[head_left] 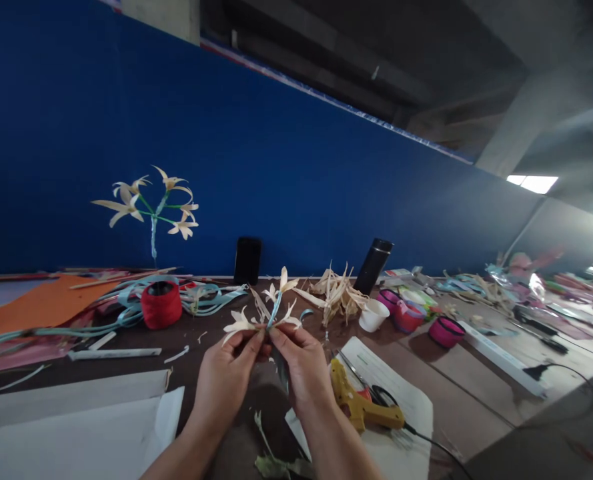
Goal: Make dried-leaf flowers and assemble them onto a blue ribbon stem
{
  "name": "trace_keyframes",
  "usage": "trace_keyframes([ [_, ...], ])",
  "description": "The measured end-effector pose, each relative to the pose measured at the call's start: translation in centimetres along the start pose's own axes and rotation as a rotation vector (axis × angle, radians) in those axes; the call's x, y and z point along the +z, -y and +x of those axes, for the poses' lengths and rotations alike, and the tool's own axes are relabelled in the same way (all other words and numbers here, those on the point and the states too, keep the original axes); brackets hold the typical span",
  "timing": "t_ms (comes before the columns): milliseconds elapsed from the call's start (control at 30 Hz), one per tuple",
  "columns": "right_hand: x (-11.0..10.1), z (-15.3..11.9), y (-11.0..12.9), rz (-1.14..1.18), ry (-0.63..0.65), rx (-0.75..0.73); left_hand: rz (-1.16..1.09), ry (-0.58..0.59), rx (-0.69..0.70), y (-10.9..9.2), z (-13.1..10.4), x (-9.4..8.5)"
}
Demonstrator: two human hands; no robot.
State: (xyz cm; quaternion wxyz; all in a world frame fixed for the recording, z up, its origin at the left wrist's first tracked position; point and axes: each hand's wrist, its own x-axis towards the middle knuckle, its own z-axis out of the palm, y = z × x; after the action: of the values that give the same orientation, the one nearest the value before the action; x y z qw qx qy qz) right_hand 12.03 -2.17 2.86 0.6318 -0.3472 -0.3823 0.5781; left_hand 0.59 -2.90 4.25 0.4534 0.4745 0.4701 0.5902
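Both hands meet near the middle of the view, just above the dark table. My left hand [229, 370] pinches the lower part of a small flower spray [275, 310] with pale petals and a light blue wrapped stem. From the other side, the fingertips of my right hand [299, 357] close on the same stem, thumbs nearly touching. Cream flowers spread to both sides and above the fingers. A finished-looking spray of similar flowers [153, 230] stands upright at the left, before the blue wall.
A yellow glue gun [363, 403] lies on papers [421, 407] at right. Behind are dried husks [339, 297], a white cup [373, 315], a black bottle [373, 265] and a phone [247, 261]. Red tape roll [161, 307] and white box [71, 433] sit left.
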Motion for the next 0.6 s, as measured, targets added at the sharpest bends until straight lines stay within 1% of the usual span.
trace_keyframes([
  [133, 0.0, 0.2, -0.7, -0.022, -0.063, -0.012, 0.12, -0.069, 0.069, 0.2, -0.2, 0.2],
  [267, 0.1, 0.3, -0.5, -0.046, -0.074, -0.012, 0.317, -0.115, 0.18, 1.0, -0.3, 0.0],
  [400, 0.1, 0.2, -0.2, -0.108, -0.07, -0.004, 0.448, -0.114, 0.335, 1.8, -0.2, -0.4],
  [500, -0.1, 0.3, -0.1, -0.105, -0.053, -0.007, 0.482, -0.102, 0.37, 2.0, -0.2, -0.4],
  [600, -0.3, 0.3, -0.2, -0.07, -0.051, 0.023, 0.487, -0.093, 0.392, 2.0, -0.2, -0.3],
])
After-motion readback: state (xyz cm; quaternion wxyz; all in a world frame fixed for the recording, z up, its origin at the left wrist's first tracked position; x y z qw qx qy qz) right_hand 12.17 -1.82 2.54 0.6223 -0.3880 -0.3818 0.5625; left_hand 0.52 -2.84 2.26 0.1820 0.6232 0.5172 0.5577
